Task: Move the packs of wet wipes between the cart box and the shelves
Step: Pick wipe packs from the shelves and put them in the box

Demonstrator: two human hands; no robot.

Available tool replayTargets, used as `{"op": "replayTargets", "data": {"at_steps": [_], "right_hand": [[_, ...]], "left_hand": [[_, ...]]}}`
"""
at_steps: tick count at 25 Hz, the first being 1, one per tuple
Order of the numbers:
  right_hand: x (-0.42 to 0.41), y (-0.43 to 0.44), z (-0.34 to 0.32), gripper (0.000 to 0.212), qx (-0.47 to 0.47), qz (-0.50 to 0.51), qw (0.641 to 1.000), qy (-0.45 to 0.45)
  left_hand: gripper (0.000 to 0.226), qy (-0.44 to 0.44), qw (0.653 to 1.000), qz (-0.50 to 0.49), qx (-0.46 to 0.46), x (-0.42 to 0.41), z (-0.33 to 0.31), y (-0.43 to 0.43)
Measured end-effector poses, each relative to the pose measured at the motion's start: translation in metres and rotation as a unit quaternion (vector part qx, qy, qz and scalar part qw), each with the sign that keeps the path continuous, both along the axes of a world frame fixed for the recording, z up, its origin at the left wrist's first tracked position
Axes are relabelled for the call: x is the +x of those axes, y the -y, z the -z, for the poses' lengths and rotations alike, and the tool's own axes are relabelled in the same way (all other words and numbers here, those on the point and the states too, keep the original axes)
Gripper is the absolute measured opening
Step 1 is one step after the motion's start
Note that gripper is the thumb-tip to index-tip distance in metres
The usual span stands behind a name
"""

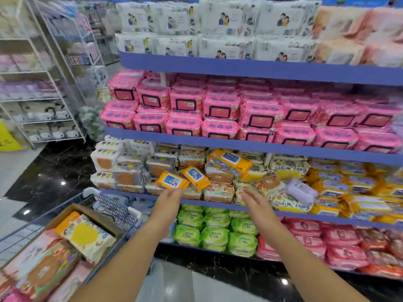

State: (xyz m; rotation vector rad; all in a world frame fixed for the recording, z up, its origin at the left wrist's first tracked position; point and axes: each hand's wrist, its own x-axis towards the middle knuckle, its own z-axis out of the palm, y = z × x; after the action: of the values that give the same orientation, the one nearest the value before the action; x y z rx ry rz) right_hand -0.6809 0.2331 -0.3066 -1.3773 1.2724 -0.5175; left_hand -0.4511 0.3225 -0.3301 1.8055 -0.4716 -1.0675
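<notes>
Left small orange pack (172, 180) and right small orange pack (197, 177), both blue-labelled, are lying tilted at the shelf (213, 204) front edge, touching each other. Bigger orange pack (231, 162) is leaning atop the stacks behind. Cardboard cart box (98, 216) is holding a tilted cream-yellow pack (87, 238).

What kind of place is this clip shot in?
Most likely a retail shop aisle for wipes and tissues: long blue-edged shelves packed with rows of pink wet-wipe packs, and a blue wire shopping cart carrying a brown cardboard box of more packs.
</notes>
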Motion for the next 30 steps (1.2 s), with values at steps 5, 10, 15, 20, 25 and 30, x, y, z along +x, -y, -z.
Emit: {"op": "replayTargets", "data": {"at_steps": [5,10,15,20,25,30], "right_hand": [[0.052,0.056,0.035,0.045,0.036,0.012,0.998,-0.044],[0.149,0.115,0.096,0.047,0.095,0.015,0.993,-0.074],[0.227,0.162,0.180,0.038,0.164,0.061,0.981,-0.086],[0.270,0.200,0.265,0.066,0.242,0.136,0.957,-0.082],[0.288,0.237,0.309,0.069,0.276,0.288,0.916,-0.037],[0.291,0.238,0.317,0.045,0.310,0.280,0.907,0.056]], "left_hand": [[0.050,-0.021,0.998,-0.024,0.051,0.068,0.038,0.039],[0.052,-0.058,0.992,-0.044,0.103,0.164,0.097,0.086],[0.055,-0.008,0.986,0.019,0.166,0.242,0.158,0.133],[0.059,0.056,0.970,0.127,0.199,0.285,0.213,0.193],[0.046,0.055,0.969,0.158,0.182,0.297,0.272,0.238],[0.071,-0.005,0.953,0.192,0.234,0.304,0.290,0.247]]}}
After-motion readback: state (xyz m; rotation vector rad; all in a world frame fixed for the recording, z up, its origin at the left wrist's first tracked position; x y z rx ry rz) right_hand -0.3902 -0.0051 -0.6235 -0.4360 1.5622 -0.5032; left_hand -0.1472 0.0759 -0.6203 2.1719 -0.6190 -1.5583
